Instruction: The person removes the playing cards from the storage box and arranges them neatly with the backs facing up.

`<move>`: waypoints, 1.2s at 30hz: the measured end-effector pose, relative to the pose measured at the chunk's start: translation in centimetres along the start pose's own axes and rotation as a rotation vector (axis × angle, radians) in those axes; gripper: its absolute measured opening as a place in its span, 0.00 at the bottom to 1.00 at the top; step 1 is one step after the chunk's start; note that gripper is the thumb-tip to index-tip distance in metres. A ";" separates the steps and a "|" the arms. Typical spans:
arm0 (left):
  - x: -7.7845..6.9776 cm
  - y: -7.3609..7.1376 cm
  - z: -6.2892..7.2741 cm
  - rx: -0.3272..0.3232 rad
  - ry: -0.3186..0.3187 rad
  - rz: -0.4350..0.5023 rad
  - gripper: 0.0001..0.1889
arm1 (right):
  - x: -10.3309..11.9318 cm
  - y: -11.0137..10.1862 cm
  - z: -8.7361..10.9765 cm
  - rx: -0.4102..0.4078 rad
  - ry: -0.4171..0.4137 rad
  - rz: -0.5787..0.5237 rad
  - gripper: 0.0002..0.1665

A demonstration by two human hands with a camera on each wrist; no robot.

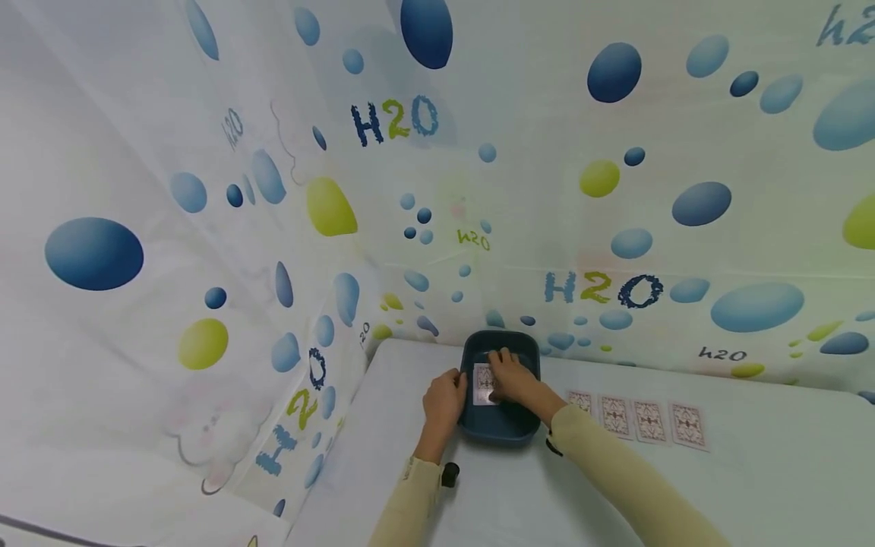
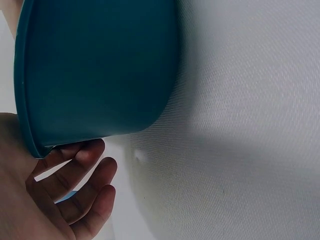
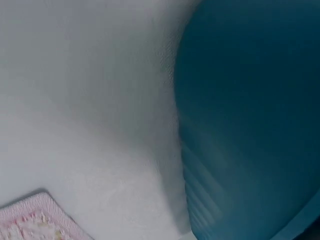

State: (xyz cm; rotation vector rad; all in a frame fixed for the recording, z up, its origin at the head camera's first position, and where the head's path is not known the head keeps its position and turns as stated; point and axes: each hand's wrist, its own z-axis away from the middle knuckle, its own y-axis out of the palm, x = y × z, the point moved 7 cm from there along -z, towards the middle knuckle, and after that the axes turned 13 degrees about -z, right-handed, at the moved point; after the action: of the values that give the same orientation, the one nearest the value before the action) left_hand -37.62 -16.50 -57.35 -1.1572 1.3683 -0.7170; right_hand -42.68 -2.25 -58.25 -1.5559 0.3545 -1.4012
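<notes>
A dark teal plastic tub [image 1: 502, 434] stands on the white table near the patterned backdrop. My left hand [image 1: 446, 396] grips its left rim; in the left wrist view the fingers [image 2: 90, 155] curl under the rim outside the tub wall [image 2: 100, 65]. Reaching in over the right side, my right hand [image 1: 514, 377] holds a playing card [image 1: 482, 384] inside the tub, with its patterned back up. Fingers lie at the card's top and right edges, covering part of it. The right wrist view takes in only the tub's outer wall [image 3: 245, 115], and the hand is hidden there.
To the right of the tub lies a row of several playing cards [image 1: 649, 421], backs up. The right forearm partly covers the nearest one [image 1: 579, 400]. A white sheet with blue and green drops [image 1: 615, 72] hangs behind and to the left of the table [image 1: 772, 433].
</notes>
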 end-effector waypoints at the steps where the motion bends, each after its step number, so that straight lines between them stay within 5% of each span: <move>1: 0.0 0.0 0.0 0.003 -0.002 0.002 0.17 | 0.1 -0.1 0.1 -0.007 -0.007 -0.012 0.46; 11: -0.1 -0.1 0.1 0.009 -0.001 0.018 0.17 | -0.3 -0.3 0.6 0.006 -0.009 -0.226 0.28; 23: 0.0 -0.1 0.1 0.013 -0.013 0.000 0.15 | -1.1 -2.2 2.1 -0.036 -0.015 -0.511 0.27; 36: -0.1 -0.1 0.2 0.005 -0.024 0.004 0.14 | -2.6 -5.2 6.3 0.074 -0.134 -0.817 0.32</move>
State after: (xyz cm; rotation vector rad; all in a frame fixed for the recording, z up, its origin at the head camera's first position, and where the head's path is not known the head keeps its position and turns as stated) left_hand -37.45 -16.40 -57.30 -1.1560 1.3478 -0.7015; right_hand -39.82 5.08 -54.82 -1.8061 -0.4705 -1.8626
